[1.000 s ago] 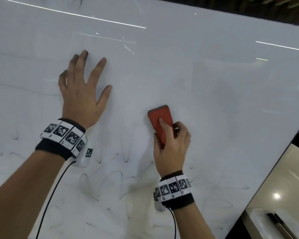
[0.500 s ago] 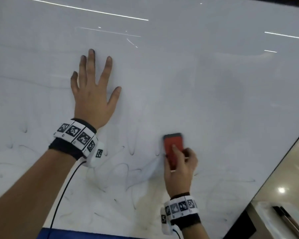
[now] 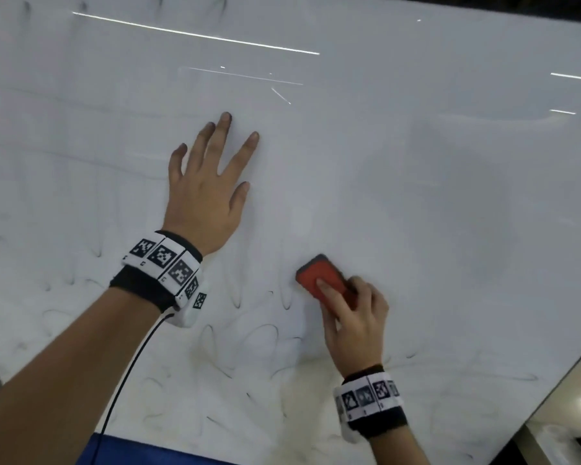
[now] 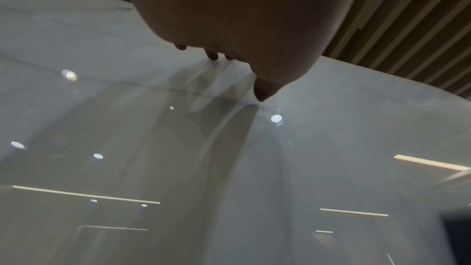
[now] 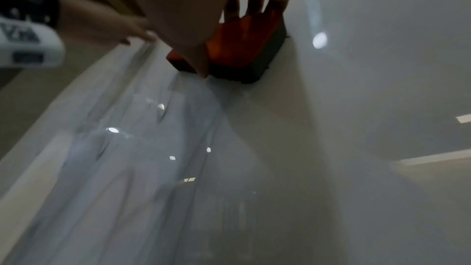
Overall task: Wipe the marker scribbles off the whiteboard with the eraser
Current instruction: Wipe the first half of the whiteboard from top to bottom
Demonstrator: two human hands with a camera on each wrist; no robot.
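The whiteboard fills the head view, glossy and tilted. Faint black marker scribbles loop across its lower left part, below and between my hands. My right hand grips a red eraser with a dark felt base and presses it on the board, index finger along its back. In the right wrist view the eraser sits flat on the board under my fingers. My left hand lies flat on the board, fingers spread, up and left of the eraser; its fingertips touch the board.
The board's right edge runs diagonally at lower right, with a shiny floor beyond. A blue strip shows under the board's lower edge. A black cable hangs from my left wristband. Upper right board area looks wiped.
The right hand swept the eraser down the board from beside the left palm, then tilted it leftward near the scribbles. The left hand stayed flat on the board.
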